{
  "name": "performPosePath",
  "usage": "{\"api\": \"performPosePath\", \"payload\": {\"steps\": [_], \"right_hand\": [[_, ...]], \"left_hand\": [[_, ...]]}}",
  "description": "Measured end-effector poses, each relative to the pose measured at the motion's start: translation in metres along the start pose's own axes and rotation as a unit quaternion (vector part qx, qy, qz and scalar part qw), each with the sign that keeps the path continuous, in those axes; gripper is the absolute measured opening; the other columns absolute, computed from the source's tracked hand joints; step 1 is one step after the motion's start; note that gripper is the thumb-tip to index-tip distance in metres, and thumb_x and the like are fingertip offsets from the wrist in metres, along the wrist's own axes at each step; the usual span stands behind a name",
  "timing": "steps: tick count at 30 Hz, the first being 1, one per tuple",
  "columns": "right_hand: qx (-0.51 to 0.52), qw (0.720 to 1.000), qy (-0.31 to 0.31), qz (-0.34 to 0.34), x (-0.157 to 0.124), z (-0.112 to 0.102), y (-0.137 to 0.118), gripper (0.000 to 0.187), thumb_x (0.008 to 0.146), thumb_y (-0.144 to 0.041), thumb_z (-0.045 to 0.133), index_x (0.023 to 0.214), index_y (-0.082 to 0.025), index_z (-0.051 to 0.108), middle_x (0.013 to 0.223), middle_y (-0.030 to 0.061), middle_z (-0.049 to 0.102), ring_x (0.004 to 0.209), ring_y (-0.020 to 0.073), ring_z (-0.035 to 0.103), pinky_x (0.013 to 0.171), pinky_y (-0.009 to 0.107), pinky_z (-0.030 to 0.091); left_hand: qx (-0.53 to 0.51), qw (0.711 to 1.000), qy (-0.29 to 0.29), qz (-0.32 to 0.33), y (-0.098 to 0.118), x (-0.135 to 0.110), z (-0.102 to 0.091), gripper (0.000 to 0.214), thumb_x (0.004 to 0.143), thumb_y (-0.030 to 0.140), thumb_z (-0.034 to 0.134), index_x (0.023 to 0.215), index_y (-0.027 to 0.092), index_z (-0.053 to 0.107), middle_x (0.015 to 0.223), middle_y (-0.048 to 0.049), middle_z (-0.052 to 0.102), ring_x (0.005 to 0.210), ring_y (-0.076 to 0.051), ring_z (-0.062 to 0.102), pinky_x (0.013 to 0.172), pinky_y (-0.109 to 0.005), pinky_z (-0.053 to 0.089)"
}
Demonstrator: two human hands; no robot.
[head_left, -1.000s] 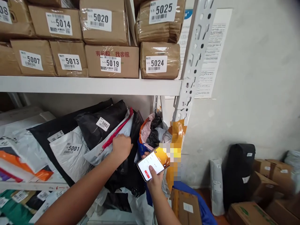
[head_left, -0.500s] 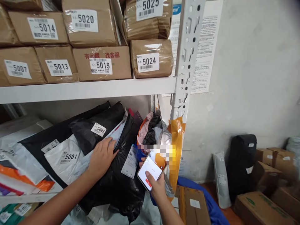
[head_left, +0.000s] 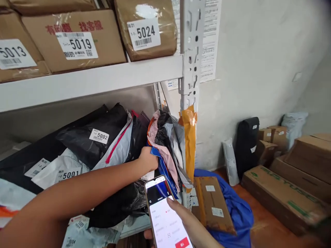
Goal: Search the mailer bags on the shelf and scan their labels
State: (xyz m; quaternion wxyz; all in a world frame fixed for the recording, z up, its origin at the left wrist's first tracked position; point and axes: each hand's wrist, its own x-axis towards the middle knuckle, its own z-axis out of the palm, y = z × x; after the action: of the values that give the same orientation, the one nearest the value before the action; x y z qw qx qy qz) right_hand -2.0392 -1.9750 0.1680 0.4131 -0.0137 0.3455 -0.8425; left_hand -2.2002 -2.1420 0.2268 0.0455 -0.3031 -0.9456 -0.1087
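Note:
My left hand (head_left: 148,159) reaches across the lower shelf with its fingers curled round the edge of a blue plastic mailer (head_left: 162,168). That mailer stands among pink, grey and black mailers (head_left: 168,137) bunched against the shelf post. My right hand (head_left: 181,213) grips a smartphone (head_left: 161,215), thumb on its lit screen, which shows a dark camera strip above a white page with a red button. Left of the blue mailer lies a large black mailer (head_left: 113,203), partly hidden by my left arm. Beside it are a black mailer labelled 5002 (head_left: 82,137) and a white one labelled 5001 (head_left: 57,165).
Taped cardboard boxes (head_left: 77,44) line the upper shelf (head_left: 103,77). A perforated white post (head_left: 191,51) with orange tape closes off the right side. On the floor lie a taped carton (head_left: 214,206) on a blue sheet (head_left: 240,213), and several more cartons (head_left: 281,193) by the wall.
My left hand has moved right from the black mailer and closed on the blue one. The phone has come lower and nearer, its screen now changed. The view has shifted down and right.

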Motion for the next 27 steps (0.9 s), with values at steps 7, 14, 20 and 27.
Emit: {"api": "performPosePath", "payload": {"steps": [7, 14, 20, 27], "right_hand": [[0.039, 0.993, 0.061, -0.095, 0.017, 0.001, 0.019, 0.076, 0.052, -0.057, 0.081, 0.106, -0.021, 0.041, 0.082, 0.0051, 0.073, 0.070, 0.0296, 0.072, 0.065, 0.040, 0.054], [0.053, 0.985, -0.008, -0.161, 0.027, 0.013, 0.024, 0.053, 0.066, -0.051, 0.075, 0.100, -0.017, 0.053, 0.087, 0.0073, 0.073, 0.088, 0.0273, 0.070, 0.079, 0.040, 0.050], [0.051, 0.979, -0.032, -0.193, 0.022, 0.032, 0.014, 0.069, 0.070, -0.068, 0.060, 0.114, -0.017, 0.047, 0.089, 0.0128, 0.074, 0.076, 0.0285, 0.072, 0.068, 0.039, 0.051], [0.083, 0.960, -0.022, -0.265, 0.016, 0.049, 0.014, 0.063, 0.072, -0.069, 0.058, 0.111, -0.023, 0.042, 0.093, 0.0075, 0.074, 0.083, 0.0268, 0.072, 0.075, 0.039, 0.052]], "left_hand": [[-0.094, 0.991, 0.026, 0.090, -0.012, -0.002, -0.032, 0.024, 0.083, 0.025, 0.046, 0.084, 0.020, 0.069, 0.109, -0.0089, 0.068, 0.116, -0.027, 0.051, 0.106, -0.042, 0.031], [-0.322, 0.937, 0.022, 0.135, -0.023, 0.004, -0.047, 0.025, 0.082, 0.027, 0.051, 0.094, 0.019, 0.071, 0.115, -0.0063, 0.067, 0.114, -0.025, 0.053, 0.108, -0.038, 0.030], [-0.577, 0.816, -0.026, -0.029, -0.025, 0.005, -0.047, 0.032, 0.075, 0.038, 0.055, 0.085, 0.014, 0.073, 0.094, -0.0078, 0.073, 0.107, -0.030, 0.058, 0.106, -0.044, 0.029], [-0.681, 0.723, -0.110, -0.043, -0.025, 0.002, -0.050, 0.045, 0.076, 0.043, 0.050, 0.092, 0.008, 0.073, 0.099, -0.0141, 0.072, 0.111, -0.035, 0.056, 0.104, -0.047, 0.030]]}}
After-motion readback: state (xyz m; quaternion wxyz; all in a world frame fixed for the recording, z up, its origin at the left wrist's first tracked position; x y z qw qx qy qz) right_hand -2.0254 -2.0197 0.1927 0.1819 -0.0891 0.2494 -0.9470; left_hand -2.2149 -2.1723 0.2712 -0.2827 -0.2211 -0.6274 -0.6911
